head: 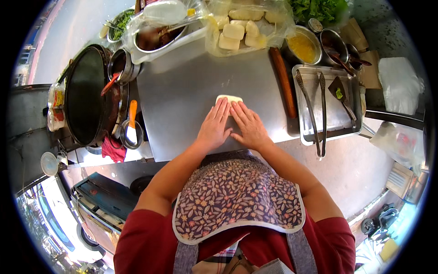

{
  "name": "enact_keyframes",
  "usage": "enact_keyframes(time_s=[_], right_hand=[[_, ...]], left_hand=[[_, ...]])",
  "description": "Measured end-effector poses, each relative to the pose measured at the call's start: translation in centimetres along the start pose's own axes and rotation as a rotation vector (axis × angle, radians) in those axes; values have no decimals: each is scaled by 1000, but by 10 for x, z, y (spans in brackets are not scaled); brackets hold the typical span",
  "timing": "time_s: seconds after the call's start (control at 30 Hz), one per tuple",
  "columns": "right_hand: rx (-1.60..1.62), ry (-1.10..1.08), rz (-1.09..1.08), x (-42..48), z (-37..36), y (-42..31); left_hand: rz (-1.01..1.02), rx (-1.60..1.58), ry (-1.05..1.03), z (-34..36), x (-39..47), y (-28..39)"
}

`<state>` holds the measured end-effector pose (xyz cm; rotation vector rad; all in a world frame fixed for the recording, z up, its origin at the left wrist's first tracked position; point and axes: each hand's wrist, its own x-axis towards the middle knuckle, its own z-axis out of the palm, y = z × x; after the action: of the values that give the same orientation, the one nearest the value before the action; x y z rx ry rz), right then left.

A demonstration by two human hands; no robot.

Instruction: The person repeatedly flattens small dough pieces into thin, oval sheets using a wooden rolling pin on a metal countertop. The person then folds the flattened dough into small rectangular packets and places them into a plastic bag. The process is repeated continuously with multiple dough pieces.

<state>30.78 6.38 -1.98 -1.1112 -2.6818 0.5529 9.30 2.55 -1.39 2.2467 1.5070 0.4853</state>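
A flat, pale piece of dough lies on the stainless steel worktop in front of me. My left hand rests palm down, its fingertips on the dough's near left part. Beside it, my right hand lies flat with its fingertips on the near right part. Both hands are extended and grip nothing; they cover much of the dough. The thumbs point towards each other, close together. More dough pieces sit in a clear plastic bag beyond the worktop's far side.
A wooden rolling pin lies to the right, by a metal tray holding tongs and a spatula. A round black griddle and an orange-handled scraper are left. Sauce pots and lettuce stand far right.
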Motion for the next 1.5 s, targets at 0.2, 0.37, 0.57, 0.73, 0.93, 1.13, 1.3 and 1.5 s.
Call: enact_keyframes(time_s=[0.2,0.37,0.57,0.73,0.93,1.13,1.3,1.5], right_hand=[[222,-120,48,15,-18,17],[311,-48,137,34,-38,10],[51,-5,50,41,-9,-15],[326,170,300,111,-41,41],[259,519,336,197,-136,141],[-296,160,494,234,-136,209],[-371,-62,594,271,-155,256],[-664,272,507,263,-97,338]], left_hand=[[-101,-168,60,-8,11,-7],[-606,-1198,253,-6,12,-24],[-1021,-1516,239,-28,42,-14],[-956,-1755,186,-69,73,2],[-851,-1575,25,-81,87,-14],[-934,-1580,38,-77,89,-23],[-939,-1564,-11,-71,96,-27],[-935,-1573,-38,-59,95,-29]])
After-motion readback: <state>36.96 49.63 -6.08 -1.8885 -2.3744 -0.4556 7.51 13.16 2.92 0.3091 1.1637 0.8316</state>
